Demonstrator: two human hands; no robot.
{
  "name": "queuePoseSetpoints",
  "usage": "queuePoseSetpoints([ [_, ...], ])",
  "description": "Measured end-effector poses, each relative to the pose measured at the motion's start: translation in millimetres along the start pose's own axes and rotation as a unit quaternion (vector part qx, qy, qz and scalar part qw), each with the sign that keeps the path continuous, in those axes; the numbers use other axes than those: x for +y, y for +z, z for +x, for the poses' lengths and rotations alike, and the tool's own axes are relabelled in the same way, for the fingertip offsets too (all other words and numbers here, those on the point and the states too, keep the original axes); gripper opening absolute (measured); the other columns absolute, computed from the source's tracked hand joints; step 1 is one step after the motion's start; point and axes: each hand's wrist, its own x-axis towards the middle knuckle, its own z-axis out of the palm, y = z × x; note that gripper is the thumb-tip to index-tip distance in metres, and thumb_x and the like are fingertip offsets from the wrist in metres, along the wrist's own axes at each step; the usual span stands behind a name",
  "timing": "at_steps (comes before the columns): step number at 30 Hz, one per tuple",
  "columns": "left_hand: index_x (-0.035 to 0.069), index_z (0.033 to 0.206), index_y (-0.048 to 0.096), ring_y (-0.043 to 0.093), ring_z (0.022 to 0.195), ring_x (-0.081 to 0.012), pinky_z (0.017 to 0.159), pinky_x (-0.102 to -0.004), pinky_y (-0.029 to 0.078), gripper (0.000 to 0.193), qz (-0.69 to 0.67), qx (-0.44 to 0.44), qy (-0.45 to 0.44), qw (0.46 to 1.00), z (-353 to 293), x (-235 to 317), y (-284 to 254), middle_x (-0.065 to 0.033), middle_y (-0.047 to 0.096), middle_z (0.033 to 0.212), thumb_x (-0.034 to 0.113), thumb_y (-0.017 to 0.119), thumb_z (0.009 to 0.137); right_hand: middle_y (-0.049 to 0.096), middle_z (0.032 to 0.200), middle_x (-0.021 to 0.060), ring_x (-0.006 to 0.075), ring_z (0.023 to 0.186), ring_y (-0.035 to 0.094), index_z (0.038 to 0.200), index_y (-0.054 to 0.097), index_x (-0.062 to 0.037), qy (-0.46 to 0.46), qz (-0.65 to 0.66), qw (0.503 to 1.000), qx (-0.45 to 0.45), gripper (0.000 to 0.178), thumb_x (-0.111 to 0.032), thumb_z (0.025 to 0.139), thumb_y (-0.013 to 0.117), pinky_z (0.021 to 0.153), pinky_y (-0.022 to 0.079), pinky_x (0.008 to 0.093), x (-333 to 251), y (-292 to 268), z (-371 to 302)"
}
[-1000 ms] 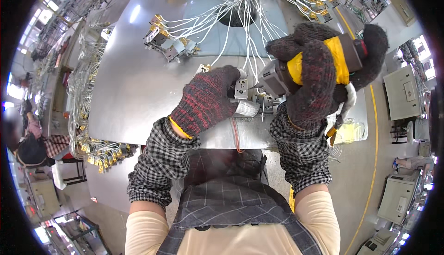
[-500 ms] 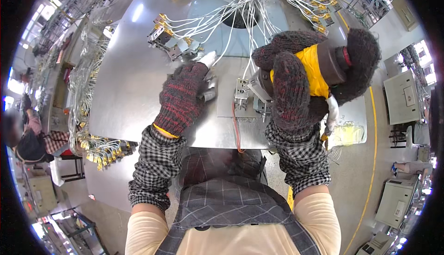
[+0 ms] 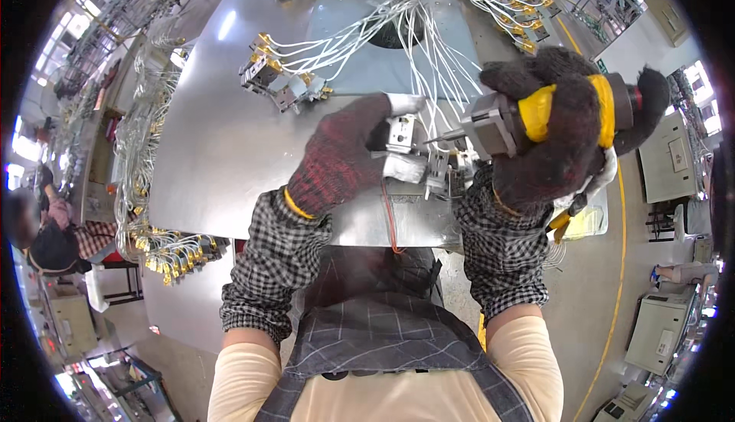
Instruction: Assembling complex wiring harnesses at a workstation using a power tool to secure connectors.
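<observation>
My left hand (image 3: 341, 153), in a dark knit glove with white-covered fingertips, pinches a small silvery metal block (image 3: 401, 133) between thumb and finger. White wires (image 3: 425, 70) run toward this spot from the bundle behind. My right hand (image 3: 547, 143), gloved too, is wrapped round a dark power screwdriver (image 3: 488, 125) with yellow tape on it. The screwdriver lies sideways. Its thin bit points left, close to the block; I cannot tell whether it touches. Just below the bit, small metal fixture parts (image 3: 438, 175) stand on the plate.
A broad metal table (image 3: 207, 139) lies before me. Wired blocks with gold-coloured ends (image 3: 283, 85) sit at its left, with several more (image 3: 528, 16) at the far right. Red wires (image 3: 389, 215) cross the front edge. Wire bundles (image 3: 172, 250) hang at left; a person (image 3: 61, 238) sits beyond.
My left hand has moved right and now pinches the metal block. The screwdriver in my right hand has turned and shifted right, so its bit now points at the block.
</observation>
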Motion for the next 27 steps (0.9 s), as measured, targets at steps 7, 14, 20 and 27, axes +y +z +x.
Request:
queuePoseSetpoints([
  [7, 0.007, 0.117, 0.064, 0.066, 0.077, -0.0183, 0.07, -0.0327, 0.054, 0.073, 0.118, -0.037, -0.04, 0.992, -8.5, -17.3, -18.2, -0.0107, 0.066, 0.086, 0.048, 0.087, 0.061, 0.066, 0.092, 0.0238, 0.0317, 0.071, 0.07, 0.146, 0.023, -0.0124, 0.17, 0.023, 0.982, 0.079, 0.075, -0.01, 0.086, 0.069, 0.06, 0.061, 0.0415, -15.6, 17.2, -12.5],
  [14, 0.005, 0.113, 0.062, 0.068, 0.083, -0.0298, 0.074, -0.0387, 0.053, 0.074, 0.292, -0.074, -0.049, 0.952, -5.1, 4.2, -8.4, -0.0129, 0.068, 0.089, 0.056, 0.083, 0.063, 0.065, 0.096, 0.0252, 0.0327, 0.075, 0.07, 0.146, 0.025, -0.0168, 0.272, 0.218, 0.93, 0.116, 0.07, -0.006, 0.09, 0.065, 0.067, 0.062, 0.0423, -36.9, 38.7, -7.4],
  [20, 0.007, 0.117, 0.061, 0.067, 0.084, -0.0285, 0.074, -0.039, 0.053, 0.069, 0.22, -0.045, -0.022, 0.974, -13.8, -10.2, -6.1, -0.0126, 0.067, 0.092, 0.05, 0.082, 0.068, 0.065, 0.099, 0.025, 0.0327, 0.074, 0.07, 0.145, 0.027, -0.0155, 0.299, 0.138, 0.938, 0.109, 0.07, -0.001, 0.088, 0.065, 0.065, 0.063, 0.0427, -16.4, 29.6, -27.1],
  [27, 0.01, 0.125, 0.059, 0.066, 0.089, -0.0283, 0.079, -0.0401, 0.051, 0.068, 0.201, -0.089, -0.065, 0.973, -14.3, -3.1, -10.3, -0.0122, 0.065, 0.1, 0.046, 0.08, 0.072, 0.064, 0.099, 0.0248, 0.0311, 0.074, 0.07, 0.146, 0.022, -0.0157, 0.244, 0.166, 0.947, 0.126, 0.073, -0.004, 0.089, 0.065, 0.064, 0.062, 0.0407, -29.4, 38.8, -18.1],
])
